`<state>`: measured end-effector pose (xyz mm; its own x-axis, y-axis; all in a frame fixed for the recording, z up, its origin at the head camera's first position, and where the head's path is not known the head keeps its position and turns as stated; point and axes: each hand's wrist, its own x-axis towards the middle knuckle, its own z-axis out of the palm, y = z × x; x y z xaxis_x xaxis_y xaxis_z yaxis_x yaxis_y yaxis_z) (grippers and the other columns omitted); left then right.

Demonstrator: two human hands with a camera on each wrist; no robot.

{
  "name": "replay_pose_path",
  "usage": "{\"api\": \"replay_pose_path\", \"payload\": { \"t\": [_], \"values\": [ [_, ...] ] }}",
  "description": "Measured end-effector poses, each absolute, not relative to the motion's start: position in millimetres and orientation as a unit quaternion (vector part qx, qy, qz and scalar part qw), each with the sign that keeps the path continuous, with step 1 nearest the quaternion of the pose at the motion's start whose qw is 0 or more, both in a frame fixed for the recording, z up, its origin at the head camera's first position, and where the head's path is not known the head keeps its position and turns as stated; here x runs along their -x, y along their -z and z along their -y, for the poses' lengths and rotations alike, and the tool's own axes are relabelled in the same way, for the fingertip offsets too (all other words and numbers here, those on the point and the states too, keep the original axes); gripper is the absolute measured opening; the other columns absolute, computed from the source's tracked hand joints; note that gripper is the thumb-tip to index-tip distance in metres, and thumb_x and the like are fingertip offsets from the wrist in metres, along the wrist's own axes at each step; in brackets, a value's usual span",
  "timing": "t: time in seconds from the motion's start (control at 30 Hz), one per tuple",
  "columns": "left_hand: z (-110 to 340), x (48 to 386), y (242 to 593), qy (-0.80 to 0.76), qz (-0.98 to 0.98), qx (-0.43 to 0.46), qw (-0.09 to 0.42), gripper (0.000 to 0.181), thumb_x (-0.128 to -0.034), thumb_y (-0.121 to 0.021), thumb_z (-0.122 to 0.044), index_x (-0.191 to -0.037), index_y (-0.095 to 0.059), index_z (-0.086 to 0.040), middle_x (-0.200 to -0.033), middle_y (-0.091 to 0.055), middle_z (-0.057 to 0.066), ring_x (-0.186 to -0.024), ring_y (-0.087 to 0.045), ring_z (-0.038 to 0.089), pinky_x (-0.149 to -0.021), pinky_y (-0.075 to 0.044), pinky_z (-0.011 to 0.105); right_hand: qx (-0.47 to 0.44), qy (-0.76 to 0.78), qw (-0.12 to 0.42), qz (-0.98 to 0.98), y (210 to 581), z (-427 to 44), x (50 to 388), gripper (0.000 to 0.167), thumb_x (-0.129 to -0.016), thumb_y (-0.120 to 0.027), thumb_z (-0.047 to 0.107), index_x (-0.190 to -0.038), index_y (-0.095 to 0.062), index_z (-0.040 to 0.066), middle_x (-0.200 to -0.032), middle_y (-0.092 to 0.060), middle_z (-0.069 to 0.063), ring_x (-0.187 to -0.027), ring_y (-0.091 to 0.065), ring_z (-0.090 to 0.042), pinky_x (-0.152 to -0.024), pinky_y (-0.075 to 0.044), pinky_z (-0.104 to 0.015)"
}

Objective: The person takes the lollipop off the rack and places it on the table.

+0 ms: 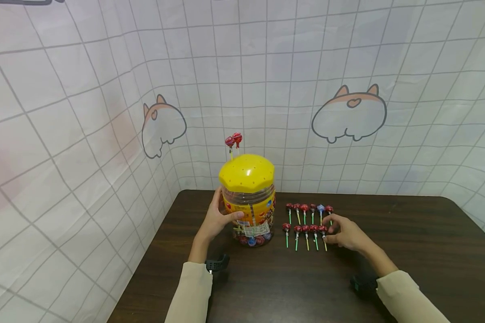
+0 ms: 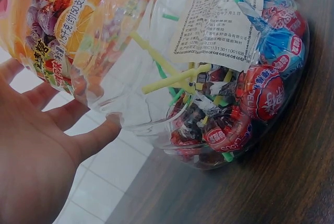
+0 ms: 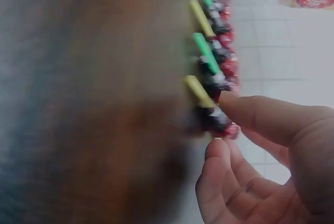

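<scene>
A clear plastic candy jar (image 1: 253, 211) with a yellow lid (image 1: 247, 174) stands upright on the table. My left hand (image 1: 218, 217) holds its left side, thumb across the front and fingers reaching behind. Wrapped lollipops (image 2: 263, 93) fill its bottom in the left wrist view. Two red lollipops (image 1: 233, 140) rise stick-down from the lid. To the right of the jar, two rows of lollipops (image 1: 306, 229) lie with heads pointing away. At the near row's right end, my right hand (image 1: 345, 232) pinches a yellow-stick lollipop (image 3: 215, 119) between thumb and index finger.
The dark wooden table (image 1: 291, 287) ends at a white gridded cloth (image 1: 283, 112) behind and to the left. One lollipop (image 1: 321, 209) in the far row has a blue wrapper. A dark strapped device (image 1: 217, 263) sits at the left wrist.
</scene>
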<state>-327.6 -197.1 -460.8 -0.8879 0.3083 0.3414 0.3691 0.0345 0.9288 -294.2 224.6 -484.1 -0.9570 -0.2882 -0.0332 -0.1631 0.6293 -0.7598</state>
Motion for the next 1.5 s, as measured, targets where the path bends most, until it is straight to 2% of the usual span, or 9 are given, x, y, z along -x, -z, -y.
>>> {"api": "replay_pose_path", "payload": {
  "t": [0.17, 0.37, 0.6, 0.77, 0.93, 1.17, 1.33, 1.5],
  "values": [
    [199.1, 328.0, 460.6, 0.652, 0.719, 0.239, 0.025, 0.093, -0.0882, -0.082, -0.025, -0.159, -0.023, -0.038, -0.148, -0.048, 0.007, -0.132, -0.052, 0.028, -0.108, -0.051, 0.051, 0.153, 0.417, 0.055, -0.894, 456.8, -220.7, 298.9, 0.042, -0.092, -0.074, 0.01, -0.13, -0.057, 0.002, -0.093, -0.059, -0.011, -0.065, -0.055, -0.017, -0.055, -0.052, -0.03],
    [199.5, 327.3, 459.3, 0.654, 0.718, 0.237, 0.022, 0.095, -0.0871, -0.083, -0.026, -0.159, -0.023, -0.041, -0.148, -0.048, 0.005, -0.131, -0.053, 0.027, -0.106, -0.052, 0.051, 0.213, 0.437, 0.038, -0.873, 388.8, -196.1, 301.8, 0.035, -0.101, -0.066, 0.02, -0.132, -0.057, 0.007, -0.098, -0.064, -0.013, -0.073, -0.062, -0.022, -0.06, -0.053, -0.031],
    [198.8, 329.0, 459.9, 0.658, 0.712, 0.245, 0.021, 0.095, -0.0861, -0.084, -0.03, -0.158, -0.024, -0.04, -0.148, -0.048, 0.006, -0.13, -0.054, 0.029, -0.105, -0.053, 0.05, 0.266, 0.431, -0.047, -0.861, 320.5, -142.1, 309.0, 0.029, -0.102, -0.065, 0.026, -0.127, -0.063, 0.013, -0.106, -0.065, -0.01, -0.09, -0.065, -0.024, -0.077, -0.057, -0.035],
    [197.6, 329.1, 460.2, 0.658, 0.713, 0.243, 0.02, 0.093, -0.0869, -0.084, -0.027, -0.158, -0.024, -0.04, -0.148, -0.048, 0.005, -0.131, -0.053, 0.029, -0.106, -0.052, 0.051, 0.289, 0.442, -0.099, -0.843, 291.9, -100.2, 319.1, 0.029, -0.1, -0.067, 0.025, -0.127, -0.064, 0.014, -0.112, -0.067, -0.009, -0.098, -0.066, -0.024, -0.08, -0.055, -0.038],
    [197.3, 329.2, 460.2, 0.658, 0.713, 0.242, 0.023, 0.091, -0.0878, -0.083, -0.024, -0.158, -0.025, -0.037, -0.148, -0.048, 0.005, -0.132, -0.053, 0.027, -0.107, -0.052, 0.05, 0.284, 0.477, -0.122, -0.823, 277.4, -65.3, 335.6, 0.03, -0.099, -0.067, 0.021, -0.127, -0.063, 0.012, -0.112, -0.068, -0.011, -0.101, -0.066, -0.026, -0.086, -0.055, -0.039],
    [197.4, 328.7, 460.4, 0.658, 0.715, 0.234, 0.021, 0.092, -0.0878, -0.083, -0.024, -0.158, -0.025, -0.04, -0.149, -0.048, 0.004, -0.134, -0.051, 0.028, -0.108, -0.05, 0.052, 0.248, 0.53, -0.111, -0.803, 276.0, -32.7, 364.6, 0.034, -0.097, -0.067, 0.015, -0.13, -0.06, 0.009, -0.117, -0.069, -0.014, -0.107, -0.067, -0.029, -0.096, -0.057, -0.045],
    [196.3, 327.0, 459.7, 0.659, 0.715, 0.231, 0.018, 0.091, -0.0888, -0.082, -0.021, -0.158, -0.025, -0.04, -0.151, -0.046, 0.003, -0.136, -0.049, 0.031, -0.111, -0.047, 0.055, 0.243, 0.532, -0.103, -0.804, 280.6, -17.3, 377.9, 0.036, -0.097, -0.067, 0.012, -0.132, -0.059, 0.008, -0.119, -0.07, -0.014, -0.107, -0.068, -0.029, -0.097, -0.057, -0.045],
    [197.3, 326.4, 458.8, 0.66, 0.715, 0.229, 0.02, 0.091, -0.0888, -0.081, -0.021, -0.158, -0.025, -0.039, -0.15, -0.046, 0.004, -0.136, -0.049, 0.032, -0.111, -0.047, 0.055, 0.249, 0.528, -0.112, -0.804, 282.3, -7.2, 385.2, 0.036, -0.097, -0.068, 0.011, -0.132, -0.059, 0.008, -0.117, -0.071, -0.015, -0.101, -0.068, -0.029, -0.094, -0.056, -0.039]
  ]
}}
